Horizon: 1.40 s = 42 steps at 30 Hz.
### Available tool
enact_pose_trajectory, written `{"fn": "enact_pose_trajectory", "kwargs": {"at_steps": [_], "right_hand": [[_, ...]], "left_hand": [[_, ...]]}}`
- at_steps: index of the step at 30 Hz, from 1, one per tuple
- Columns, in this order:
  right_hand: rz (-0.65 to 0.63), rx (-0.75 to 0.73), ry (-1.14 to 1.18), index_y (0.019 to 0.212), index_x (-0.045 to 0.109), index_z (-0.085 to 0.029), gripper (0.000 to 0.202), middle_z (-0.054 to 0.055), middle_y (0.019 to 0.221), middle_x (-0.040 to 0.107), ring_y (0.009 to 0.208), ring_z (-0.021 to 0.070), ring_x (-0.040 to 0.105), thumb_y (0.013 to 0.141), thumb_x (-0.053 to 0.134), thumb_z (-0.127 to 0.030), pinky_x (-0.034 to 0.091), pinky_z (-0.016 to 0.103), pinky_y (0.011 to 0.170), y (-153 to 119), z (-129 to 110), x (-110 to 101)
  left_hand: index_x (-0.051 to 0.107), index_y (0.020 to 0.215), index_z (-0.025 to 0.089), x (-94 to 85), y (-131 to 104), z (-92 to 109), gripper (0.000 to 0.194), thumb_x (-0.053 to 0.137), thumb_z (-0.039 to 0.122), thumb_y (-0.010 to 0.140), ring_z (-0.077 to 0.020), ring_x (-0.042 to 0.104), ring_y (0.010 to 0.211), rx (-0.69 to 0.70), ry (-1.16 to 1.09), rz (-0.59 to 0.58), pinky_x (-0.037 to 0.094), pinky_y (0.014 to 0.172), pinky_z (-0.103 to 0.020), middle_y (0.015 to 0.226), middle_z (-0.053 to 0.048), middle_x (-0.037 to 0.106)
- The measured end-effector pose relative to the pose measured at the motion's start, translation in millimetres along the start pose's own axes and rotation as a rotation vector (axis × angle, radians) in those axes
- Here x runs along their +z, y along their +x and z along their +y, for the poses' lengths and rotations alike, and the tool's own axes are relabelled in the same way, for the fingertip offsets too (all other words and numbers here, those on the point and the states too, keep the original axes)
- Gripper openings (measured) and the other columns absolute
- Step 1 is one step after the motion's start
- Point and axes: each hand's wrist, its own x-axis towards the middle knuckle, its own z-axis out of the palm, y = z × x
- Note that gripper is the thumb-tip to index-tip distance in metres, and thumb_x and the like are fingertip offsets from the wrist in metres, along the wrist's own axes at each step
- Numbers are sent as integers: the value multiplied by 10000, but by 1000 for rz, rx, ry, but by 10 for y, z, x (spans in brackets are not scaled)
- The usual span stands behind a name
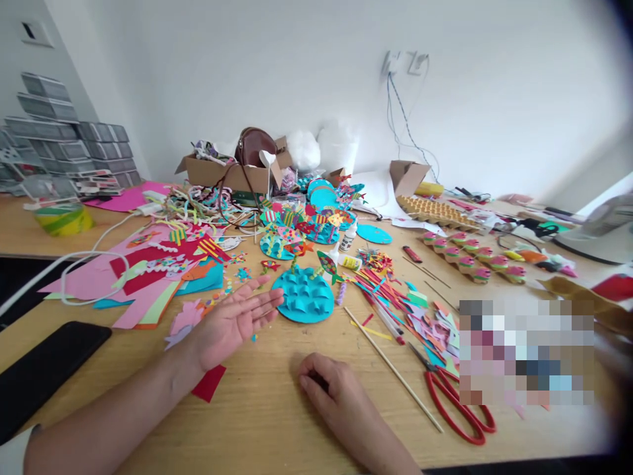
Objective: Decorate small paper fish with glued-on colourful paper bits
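Note:
My left hand (237, 323) is palm up with its fingers stretched out, holding nothing. Its fingertips are at the left edge of a round blue craft base (305, 305), which has raised scales and patterned paper fish on top. My right hand (326, 382) rests on the wooden table (277, 422) in front of the base, its fingers curled in; whether anything lies inside them is hidden. A red paper piece (210, 384) sits below my left wrist. Right of my right hand lie a thin wooden stick (393, 369) and red-handled scissors (459, 409).
A black phone (44, 369) lies at the left, near coloured paper sheets (93, 270). Glue bottles (349, 237), more fish crafts and a cardboard box (217, 177) stand behind. Paper scraps (440, 330) and egg-carton pieces (475, 257) are at the right.

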Motion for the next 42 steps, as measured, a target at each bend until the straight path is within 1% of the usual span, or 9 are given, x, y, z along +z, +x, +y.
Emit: {"fn": "enact_pose_trajectory", "kwargs": {"at_steps": [3, 5, 8, 14, 20, 26, 29, 34, 42], "right_hand": [[38, 25, 91, 709, 560, -162, 117, -1, 650, 568, 609, 108, 497, 782, 470, -161, 355, 209, 567, 6, 1, 4], [43, 96, 262, 671, 536, -161, 161, -20, 571, 512, 521, 89, 448, 796, 467, -235, 336, 199, 493, 38, -18, 14], [34, 220, 563, 666, 499, -169, 231, -61, 474, 429, 391, 58, 356, 779, 487, -370, 278, 176, 372, 152, -102, 15], [147, 206, 741, 753, 539, -169, 314, -65, 518, 470, 398, 57, 401, 678, 604, -467, 291, 148, 313, 450, -300, -78], [179, 180, 906, 695, 570, -155, 280, -59, 486, 513, 364, 36, 381, 670, 637, -425, 279, 147, 330, 545, -274, -43], [239, 175, 976, 598, 611, -143, 248, -21, 547, 601, 358, 25, 402, 630, 677, -380, 269, 160, 352, 557, -209, -1], [246, 183, 982, 615, 642, -145, 222, -12, 550, 621, 350, 24, 403, 640, 672, -363, 260, 163, 360, 547, -191, -4], [234, 150, 993, 642, 661, -157, 214, -8, 578, 641, 349, 23, 402, 657, 651, -370, 265, 164, 366, 536, -182, 5], [227, 164, 976, 654, 652, -154, 205, -8, 599, 645, 351, 23, 401, 668, 637, -359, 280, 165, 371, 523, -172, 4]], "left_hand": [[288, 1356, 284, 33, -43, -12, 551, 456, 171, 843, -199, 446, 1201, -2, -157, -38, 335, 1008, -398, 1246, -77, 536], [269, 1369, 256, 59, -72, -21, 582, 492, 157, 840, -207, 438, 1204, -13, -236, -66, 332, 993, -380, 1243, -101, 535], [271, 1366, 288, 97, -109, -41, 587, 496, 142, 844, -210, 389, 1241, -2, -249, -99, 333, 981, -375, 1281, -89, 506], [347, 1329, 332, 124, -183, -110, 533, 523, 193, 846, -227, 308, 1289, 111, -26, -168, 256, 1046, -407, 1347, -32, 445], [341, 1310, 413, 63, -199, -200, 496, 501, 251, 870, -223, 325, 1282, 126, 236, -256, 225, 1066, -393, 1406, 28, 358], [323, 1295, 472, 71, -191, -229, 477, 468, 266, 889, -188, 319, 1287, 203, 408, -312, 235, 1068, -362, 1408, 78, 345], [278, 1313, 476, 50, -197, -270, 489, 446, 275, 899, -188, 321, 1285, 207, 458, -321, 224, 1074, -376, 1425, 76, 310], [243, 1340, 444, 17, -205, -307, 503, 434, 282, 904, -196, 276, 1307, 190, 453, -334, 231, 1077, -367, 1446, 56, 270], [243, 1333, 460, 63, -187, -271, 505, 437, 279, 904, -189, 286, 1302, 183, 433, -344, 229, 1078, -360, 1431, 62, 305]]}}
